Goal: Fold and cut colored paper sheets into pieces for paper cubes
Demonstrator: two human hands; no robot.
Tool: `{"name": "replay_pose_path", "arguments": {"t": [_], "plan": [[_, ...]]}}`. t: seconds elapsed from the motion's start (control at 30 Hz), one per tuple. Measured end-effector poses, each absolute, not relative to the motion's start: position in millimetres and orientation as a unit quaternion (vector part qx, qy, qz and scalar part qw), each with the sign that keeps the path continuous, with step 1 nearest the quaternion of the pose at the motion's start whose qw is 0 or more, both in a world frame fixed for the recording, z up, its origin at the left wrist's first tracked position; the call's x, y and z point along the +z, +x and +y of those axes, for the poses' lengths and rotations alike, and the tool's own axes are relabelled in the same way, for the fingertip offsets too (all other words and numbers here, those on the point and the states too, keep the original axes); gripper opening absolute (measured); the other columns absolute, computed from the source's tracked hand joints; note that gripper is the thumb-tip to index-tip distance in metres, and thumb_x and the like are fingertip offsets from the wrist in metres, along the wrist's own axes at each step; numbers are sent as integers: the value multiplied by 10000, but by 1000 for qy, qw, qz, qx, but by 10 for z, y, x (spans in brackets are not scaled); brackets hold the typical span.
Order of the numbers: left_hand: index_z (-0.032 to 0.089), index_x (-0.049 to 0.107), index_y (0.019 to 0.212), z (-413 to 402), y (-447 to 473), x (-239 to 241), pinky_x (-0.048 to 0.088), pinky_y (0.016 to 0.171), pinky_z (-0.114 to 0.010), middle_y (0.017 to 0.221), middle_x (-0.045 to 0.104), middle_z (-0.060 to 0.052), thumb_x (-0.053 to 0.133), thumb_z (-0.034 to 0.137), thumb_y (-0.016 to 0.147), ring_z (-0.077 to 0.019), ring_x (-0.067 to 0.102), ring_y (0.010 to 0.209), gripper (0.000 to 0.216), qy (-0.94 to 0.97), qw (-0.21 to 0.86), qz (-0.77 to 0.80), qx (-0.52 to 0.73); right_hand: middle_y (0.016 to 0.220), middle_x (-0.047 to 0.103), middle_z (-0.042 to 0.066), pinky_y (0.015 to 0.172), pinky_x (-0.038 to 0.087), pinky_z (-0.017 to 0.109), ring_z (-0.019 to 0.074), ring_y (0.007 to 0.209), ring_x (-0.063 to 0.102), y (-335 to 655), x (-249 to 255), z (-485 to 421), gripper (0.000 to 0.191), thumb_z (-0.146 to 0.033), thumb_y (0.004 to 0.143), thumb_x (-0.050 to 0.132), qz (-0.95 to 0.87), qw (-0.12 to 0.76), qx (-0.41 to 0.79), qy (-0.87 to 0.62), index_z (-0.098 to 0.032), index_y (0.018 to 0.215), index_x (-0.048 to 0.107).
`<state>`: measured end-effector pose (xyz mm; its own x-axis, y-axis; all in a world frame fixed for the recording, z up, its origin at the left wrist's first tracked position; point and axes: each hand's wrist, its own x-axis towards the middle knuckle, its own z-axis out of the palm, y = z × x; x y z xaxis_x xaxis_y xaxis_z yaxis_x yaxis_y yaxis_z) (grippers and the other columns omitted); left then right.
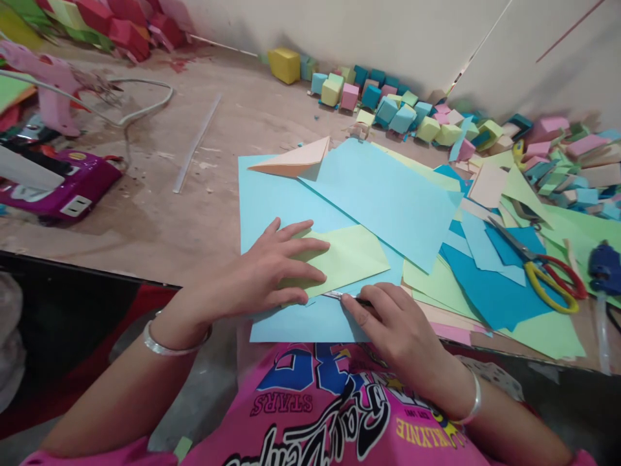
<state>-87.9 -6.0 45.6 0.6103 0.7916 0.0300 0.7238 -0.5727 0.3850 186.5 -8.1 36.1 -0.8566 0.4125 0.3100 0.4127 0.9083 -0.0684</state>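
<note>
The table (145,149) in front of me is brown and scuffed, with little specks dotted over the bare part. At its left end sits a purple socket box (94,184), a pale cord (140,116) looping behind it. A clear strip (198,144) lies slantwise nearby. Small paper boxes (349,97) run along the back, and red ones (129,39) crowd the far left corner. A light blue sheet (262,200) juts past the front edge, with paper scraps (470,285) piled to its right.
</note>
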Motion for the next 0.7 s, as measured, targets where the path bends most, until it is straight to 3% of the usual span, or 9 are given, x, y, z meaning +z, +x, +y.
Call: {"name": "replay_pose_path", "arguments": {"t": [0.1,0.47,0.7], "plan": [[391,647,1192,-69,-930,433,109,1128,-681,1517,423,0,634,385,889,-334,139,1483,303,880,190,426,89,913,600,146,706,440,369,224,871,485,1830,364,-97,290,-35,905,516,-963,173,10,-207,-26,1189,574],[436,656,1176,-52,-965,335,83,1105,-720,1517,427,9,667,404,862,-363,159,1475,317,881,185,425,99,907,595,135,723,459,366,220,875,487,1705,329,-132,328,-71,913,515,-967,166,40,-190,-29,1236,555],[446,590,1269,-40,-1000,473,125,1132,-673,1548,377,13,715,401,820,-367,184,1470,469,885,200,415,71,936,591,153,743,469,392,243,906,493,1678,320,-143,361,-118,900,546,-968,162,58,-184,-11,1245,543]]}}
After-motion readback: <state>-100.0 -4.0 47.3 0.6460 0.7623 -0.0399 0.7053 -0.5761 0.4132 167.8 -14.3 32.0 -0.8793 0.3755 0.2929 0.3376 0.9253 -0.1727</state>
